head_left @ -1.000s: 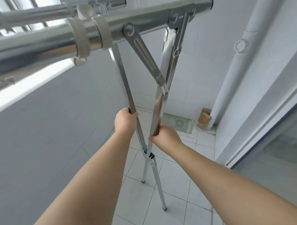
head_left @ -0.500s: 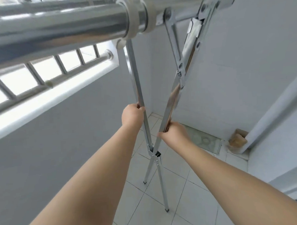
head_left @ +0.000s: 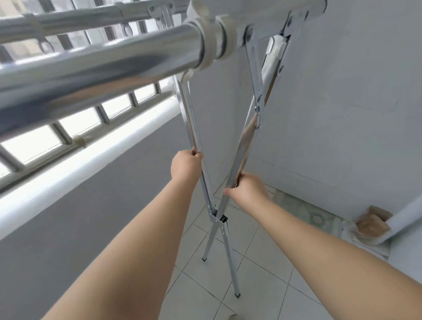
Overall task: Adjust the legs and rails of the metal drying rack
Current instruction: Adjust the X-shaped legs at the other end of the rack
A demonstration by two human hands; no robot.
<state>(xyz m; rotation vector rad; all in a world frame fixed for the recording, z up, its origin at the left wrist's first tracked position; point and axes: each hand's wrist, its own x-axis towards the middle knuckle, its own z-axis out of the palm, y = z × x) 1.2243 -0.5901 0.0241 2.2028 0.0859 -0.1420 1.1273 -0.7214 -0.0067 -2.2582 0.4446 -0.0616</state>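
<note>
The metal drying rack stands before me, its thick top rail [head_left: 104,65] running across the upper frame with white plastic collars [head_left: 211,34] on it. A second rail [head_left: 78,20] lies behind it. Two shiny legs cross at a hinge [head_left: 217,217] low down and end in black-tipped feet on the tiles. My left hand [head_left: 184,164] is shut on the left leg [head_left: 191,122]. My right hand [head_left: 246,187] is shut on the right leg [head_left: 247,139], just above the hinge. A folding brace [head_left: 256,85] links the right leg to the rail.
A grey low wall with a white ledge [head_left: 85,175] and window bars runs along the left. A white wall closes the far side. A floor drain [head_left: 314,218] and a white pipe [head_left: 413,211] with a brown base sit at the right on the tiled floor.
The two legs have spread wider apart at the top, my hands moving apart with them. My view has swung left, showing more of the window and the second rail.
</note>
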